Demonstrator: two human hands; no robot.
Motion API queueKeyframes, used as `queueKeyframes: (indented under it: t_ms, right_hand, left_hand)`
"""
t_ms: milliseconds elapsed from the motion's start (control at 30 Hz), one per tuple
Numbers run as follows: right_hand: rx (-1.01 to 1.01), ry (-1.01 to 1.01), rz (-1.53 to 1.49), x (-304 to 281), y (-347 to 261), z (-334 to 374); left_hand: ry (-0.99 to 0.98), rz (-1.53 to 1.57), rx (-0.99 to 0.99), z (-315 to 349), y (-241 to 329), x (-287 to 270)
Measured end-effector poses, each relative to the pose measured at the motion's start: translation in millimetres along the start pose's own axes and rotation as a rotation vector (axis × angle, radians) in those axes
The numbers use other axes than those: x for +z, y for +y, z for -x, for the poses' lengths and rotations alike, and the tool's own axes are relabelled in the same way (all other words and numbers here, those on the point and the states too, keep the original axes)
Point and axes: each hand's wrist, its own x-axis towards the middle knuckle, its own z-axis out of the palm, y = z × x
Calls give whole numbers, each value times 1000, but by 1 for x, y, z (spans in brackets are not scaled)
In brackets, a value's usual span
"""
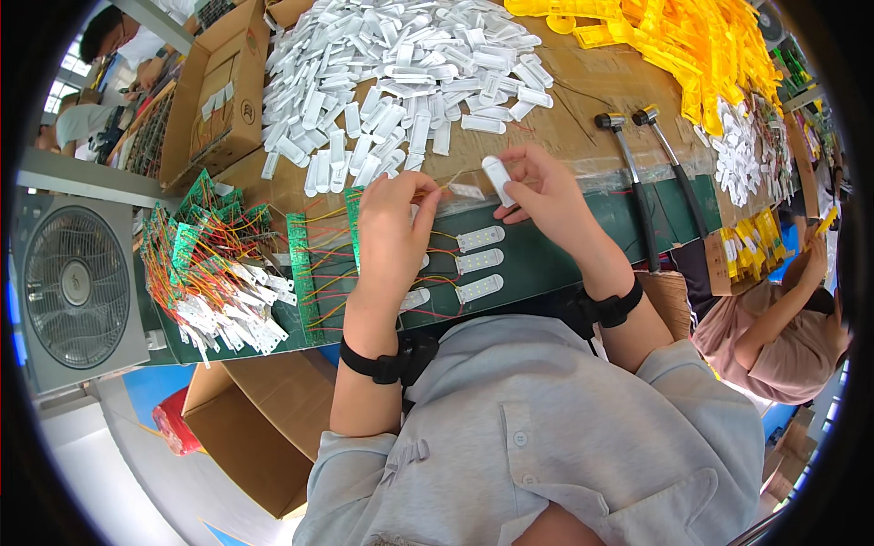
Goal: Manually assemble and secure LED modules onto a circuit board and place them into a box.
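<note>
My right hand [549, 202] grips a white plastic cover [497, 180], oblong with a rounded end, between thumb and fingers. A dark, thin item shows under its fingers, too hidden to name. To its left my left hand [393, 232] is closed in a pinch on thin wires, which lead toward a small white strip [467, 191] between the hands. Below them on the green mat lie white covers fitted with LED strips [480, 262], in a column, wired in red and yellow. Green circuit boards [300, 273] stand in a line beside my left hand, which partly hides another board [353, 223].
A large pile of white covers [401, 73] lies beyond my hands. At left are a heap of wired boards [205, 264] and a fan [76, 287]. Two hammers [628, 173] lie at right, near yellow plastic parts [683, 55]. Co-workers sit at both sides.
</note>
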Motion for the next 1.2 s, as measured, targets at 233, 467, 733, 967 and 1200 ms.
queueKeyframes:
  t_ms: [233, 467, 733, 967, 1200]
  right_hand:
    - [-82, -210, 1, 0, 18, -5]
    - [-53, -59, -1, 12, 16, -3]
    - [-135, -18, -419, 23, 14, 4]
    - [-172, -38, -481, 26, 16, 8]
    - [-170, 32, -318, 20, 16, 7]
  left_hand:
    - [-13, -47, -37, 1, -3, 2]
    - [-48, -58, -80, 5, -2, 8]
    - [-16, 85, -143, 4, 1, 12]
    - [-49, 54, -304, 3, 8, 9]
    - [82, 145, -145, 0, 9, 8]
